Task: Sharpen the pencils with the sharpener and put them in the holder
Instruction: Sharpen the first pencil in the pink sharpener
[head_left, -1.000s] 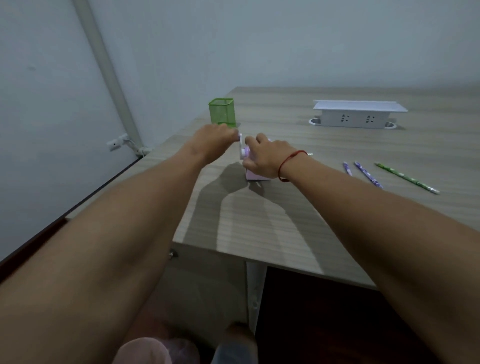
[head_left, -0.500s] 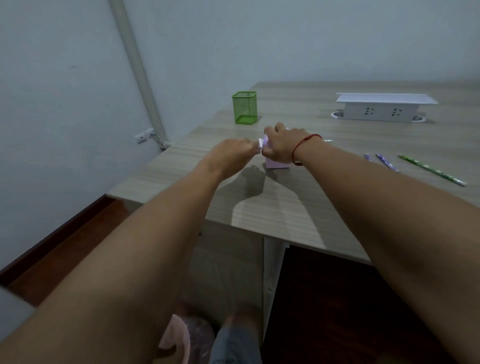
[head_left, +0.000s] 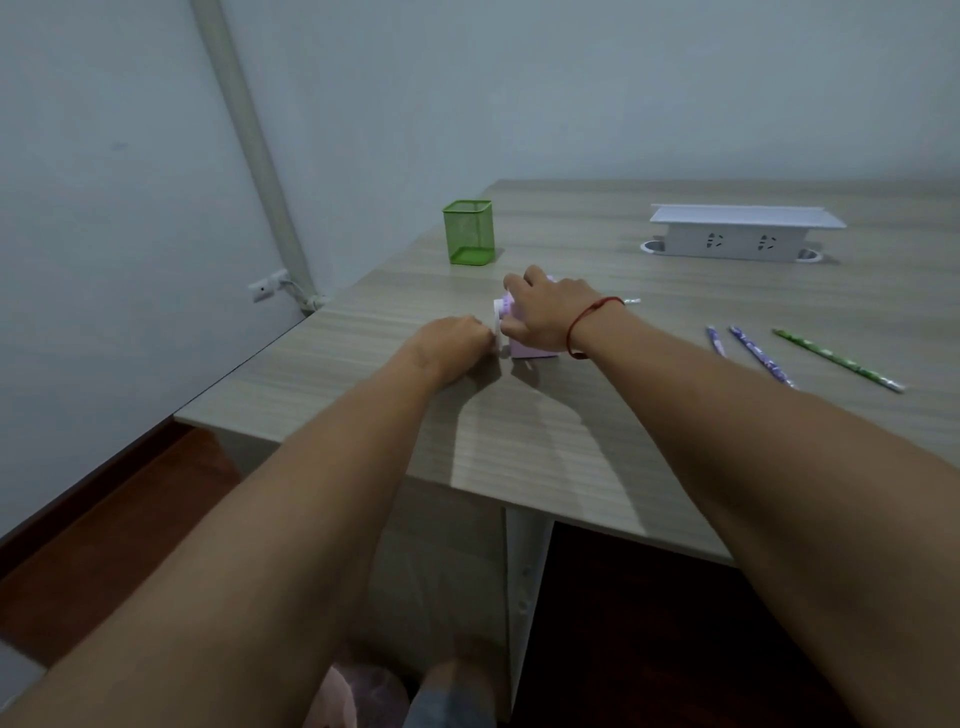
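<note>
A small pink crank sharpener stands on the wooden desk. My right hand, with a red string at the wrist, grips its body from above. My left hand pinches the white crank handle on the sharpener's left side. The end of a pencil pokes out to the right behind my right wrist. Two purple pencils and a green pencil lie on the desk to the right. The green mesh holder stands beyond the sharpener, with nothing showing above its rim.
A white power socket box sits at the back right of the desk. The desk's left edge runs close to the wall, where a pipe and a wall outlet are. The near desk edge lies under my forearms.
My left hand has dropped lower and nearer beside the sharpener, still on the crank. The view has shifted, so the desk sits further right in frame. My right hand stays on the sharpener.
</note>
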